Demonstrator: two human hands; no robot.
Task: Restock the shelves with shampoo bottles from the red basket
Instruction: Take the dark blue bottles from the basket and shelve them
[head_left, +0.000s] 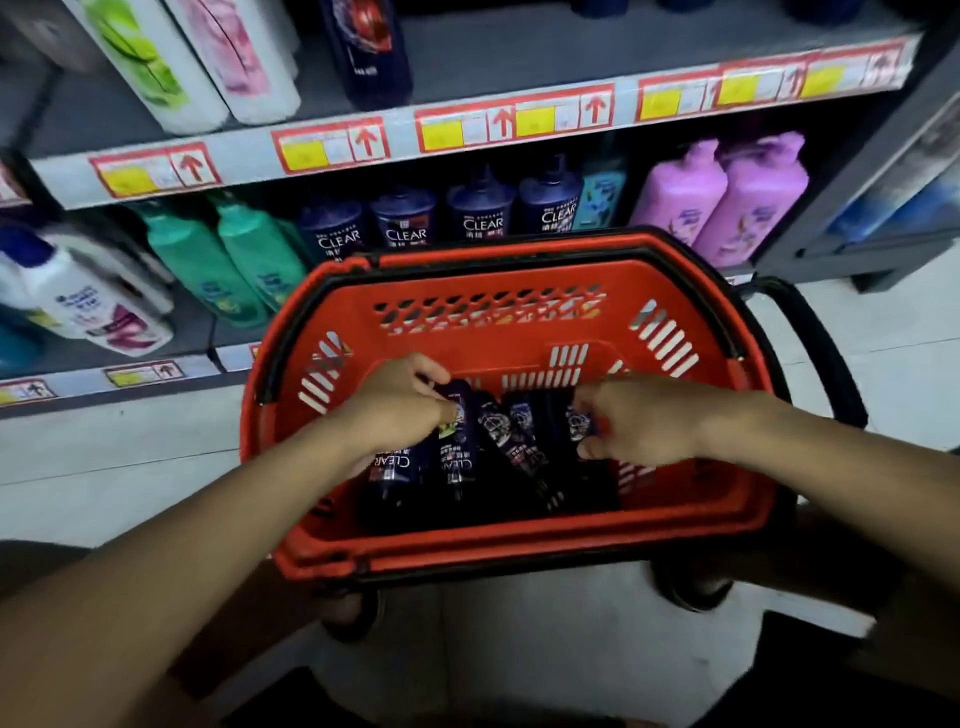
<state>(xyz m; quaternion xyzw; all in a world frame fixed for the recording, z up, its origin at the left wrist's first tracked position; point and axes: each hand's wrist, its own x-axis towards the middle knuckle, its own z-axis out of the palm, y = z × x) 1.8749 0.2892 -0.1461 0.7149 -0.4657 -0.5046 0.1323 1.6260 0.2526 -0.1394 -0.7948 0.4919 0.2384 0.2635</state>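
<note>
The left hand (402, 410) is inside the red basket (467, 551), and its curled fingers grip the upper end of a dark blue CLEAR shampoo bottle (460, 441). The right hand (631, 423) is also in the basket, with fingers and thumb pinching the end of another dark bottle (579, 423) near the right wall. Several more dark shampoo bottles (511, 441) lie side by side on the basket floor between the two hands, touching each other. The basket has black handles (826, 364) and stands on a pale tiled floor (104, 457) just in front of a grey shop shelf (322, 156). On the lower shelf level, behind the basket, stands a row of dark blue CLEAR bottles (405, 223), with green bottles (228, 265) on the left and purple bottles (727, 202) on the right. A white bottle (98, 312) stands at the far left. The shelf edge carries red and yellow price labels (332, 150). On the upper level there are white bottles (208, 62) and one dark bottle (371, 49). The light in the room is dim.
</note>
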